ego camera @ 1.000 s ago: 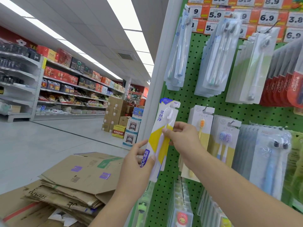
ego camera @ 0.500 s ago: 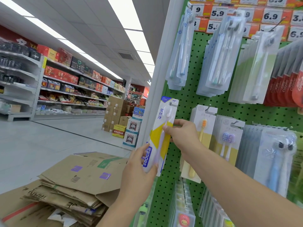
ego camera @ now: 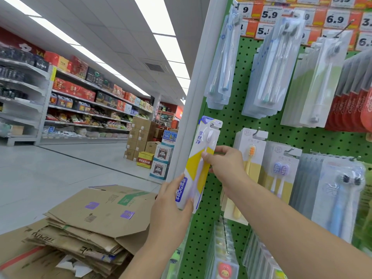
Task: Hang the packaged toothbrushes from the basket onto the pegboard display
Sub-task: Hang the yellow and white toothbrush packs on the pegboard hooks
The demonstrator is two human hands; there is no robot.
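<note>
Gripping the toothbrush pack at its lower end, my left hand curls around it; my right hand pinches its middle, holding it upright against the green pegboard's left edge.

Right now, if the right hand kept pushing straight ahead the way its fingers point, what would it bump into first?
The right hand already pinches the yellow and white toothbrush pack, so that comes first. Pushed on, the pack would probably meet the green pegboard just behind it, near the white post, though the depth is hard to judge.
</note>
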